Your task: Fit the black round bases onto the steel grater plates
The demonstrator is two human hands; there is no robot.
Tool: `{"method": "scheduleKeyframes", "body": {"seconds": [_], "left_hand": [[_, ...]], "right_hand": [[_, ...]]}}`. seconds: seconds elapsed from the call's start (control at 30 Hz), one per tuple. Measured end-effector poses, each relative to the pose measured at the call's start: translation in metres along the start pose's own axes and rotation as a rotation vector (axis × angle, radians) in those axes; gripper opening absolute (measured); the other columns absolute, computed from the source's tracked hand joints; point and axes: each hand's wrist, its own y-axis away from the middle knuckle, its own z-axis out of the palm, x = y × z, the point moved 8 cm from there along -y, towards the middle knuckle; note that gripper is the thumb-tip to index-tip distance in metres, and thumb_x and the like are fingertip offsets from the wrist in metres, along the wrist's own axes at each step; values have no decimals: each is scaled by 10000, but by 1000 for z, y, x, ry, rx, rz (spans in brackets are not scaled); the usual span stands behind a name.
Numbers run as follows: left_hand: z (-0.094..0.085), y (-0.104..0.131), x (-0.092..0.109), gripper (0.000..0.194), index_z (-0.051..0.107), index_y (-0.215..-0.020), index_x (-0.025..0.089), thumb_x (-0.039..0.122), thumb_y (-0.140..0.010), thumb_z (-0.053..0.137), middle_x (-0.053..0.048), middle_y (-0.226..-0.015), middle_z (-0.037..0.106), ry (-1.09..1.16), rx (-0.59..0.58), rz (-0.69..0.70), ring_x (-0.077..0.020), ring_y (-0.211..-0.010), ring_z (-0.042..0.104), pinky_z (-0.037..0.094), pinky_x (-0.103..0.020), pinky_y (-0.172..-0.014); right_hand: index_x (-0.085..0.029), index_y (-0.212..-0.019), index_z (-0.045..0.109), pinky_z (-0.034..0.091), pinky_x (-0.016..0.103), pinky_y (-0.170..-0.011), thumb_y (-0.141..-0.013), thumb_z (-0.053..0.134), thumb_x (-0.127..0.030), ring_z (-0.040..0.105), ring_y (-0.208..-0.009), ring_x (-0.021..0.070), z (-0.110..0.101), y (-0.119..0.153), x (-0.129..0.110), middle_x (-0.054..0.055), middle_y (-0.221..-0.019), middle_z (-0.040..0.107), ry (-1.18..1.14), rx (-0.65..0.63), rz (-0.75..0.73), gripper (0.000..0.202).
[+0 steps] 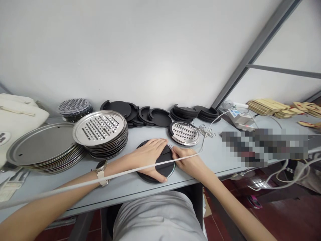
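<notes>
My left hand (147,159) lies flat on a round black disc (164,169), fingers stretched toward its far side and thumb toward the near rim. At the disc's right edge my right hand (187,161) is closed in a pinch round a small thin metal hook (170,146), which meets the disc near my left fingertips. How the hook joins the disc is too small to make out. Just beyond my hands rests a perforated metal grater disc (186,133) with a black part around its left rim. Several loose metal hooks (205,130) lie to its right.
Stacked perforated metal discs (101,129) and larger plain metal plates (43,145) stand at left. Black curved-rim discs (160,117) line the wall. A white cable (125,172) crosses above both arms. At right are a white box (239,117) and yellowish flat pieces (265,106).
</notes>
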Motion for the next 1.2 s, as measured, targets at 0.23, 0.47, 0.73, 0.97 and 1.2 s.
{"method": "scheduleKeyframes", "body": {"seconds": [0.23,0.47,0.73,0.97,1.2], "left_hand": [[-2,-1,3,1180,277,-1432,49,717,-559,707,-248,-1475,317,13,27,30,-381,-1368,295,230,-474,-1128],[2,0,2,1187,246,-1450,18,725,-597,673,-258,-1499,268,-4,-1,58,-361,-1397,251,201,-451,-1149],[-3,0,-10,1159,213,-1476,41,748,-651,618,-247,-1530,203,-5,16,8,-360,-1427,171,162,-476,-1160],[4,9,11,989,138,-1488,1,565,-798,567,-245,-1548,91,-6,-63,19,-350,-1444,87,164,-479,-1171],[21,25,60,649,203,-1484,28,274,-922,415,-178,-1544,219,-335,128,114,-292,-1448,126,188,-423,-1192]], "right_hand": [[-163,-750,553,210,275,-523,-942,342,-219,410,-437,120,-2,5,-2,9,-518,535,35,56,-46,290],[-153,-774,558,234,274,-536,-929,380,-167,473,-475,133,-2,7,-5,17,-565,574,52,68,-89,236],[-196,-749,493,290,260,-547,-919,382,-150,477,-511,138,-10,30,-12,-7,-576,531,-80,69,-164,208],[-216,-751,421,347,244,-564,-968,339,-205,473,-547,133,-8,21,13,1,-633,512,-228,212,-3,232],[-218,-802,414,353,241,-545,-975,340,-228,478,-532,136,-4,22,19,-4,-647,517,-293,229,64,188]]}}
